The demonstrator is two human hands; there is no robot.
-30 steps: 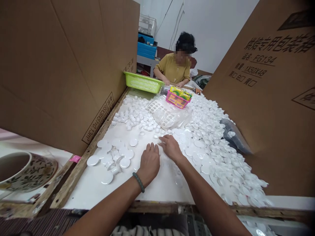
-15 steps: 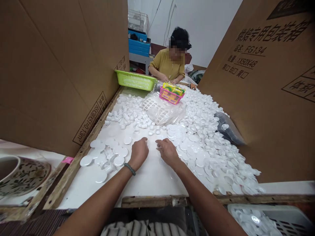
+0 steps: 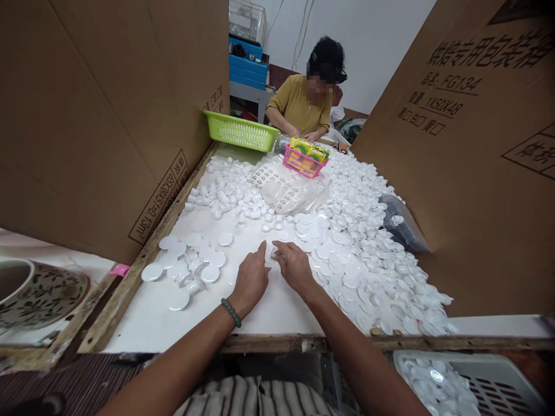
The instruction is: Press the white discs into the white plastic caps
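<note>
My left hand (image 3: 252, 278), with a dark bead bracelet, is low over the white tabletop, its index finger stretched forward and the thumb apart from it. Facing it, my right hand (image 3: 295, 268) has thumb and fingers pinched around a small white plastic piece (image 3: 273, 253), partly hidden by the fingers. The two hands are close together, with the piece between them. Left of my left hand is a loose group of round white discs (image 3: 210, 274). Beside my right hand lie many overlapping flat white discs (image 3: 329, 261).
Tall cardboard boxes (image 3: 87, 115) wall both sides. Small white caps (image 3: 234, 185), a plastic bag (image 3: 281, 188), a pink basket (image 3: 306, 163) with yellow packets and a green basket (image 3: 243, 134) fill the far end. A co-worker (image 3: 303, 101) sits opposite. A bin (image 3: 498, 370) stands below right.
My hands have come closer together. The left index finger has straightened, and the left thumb has come apart from it. The view has shifted slightly.
</note>
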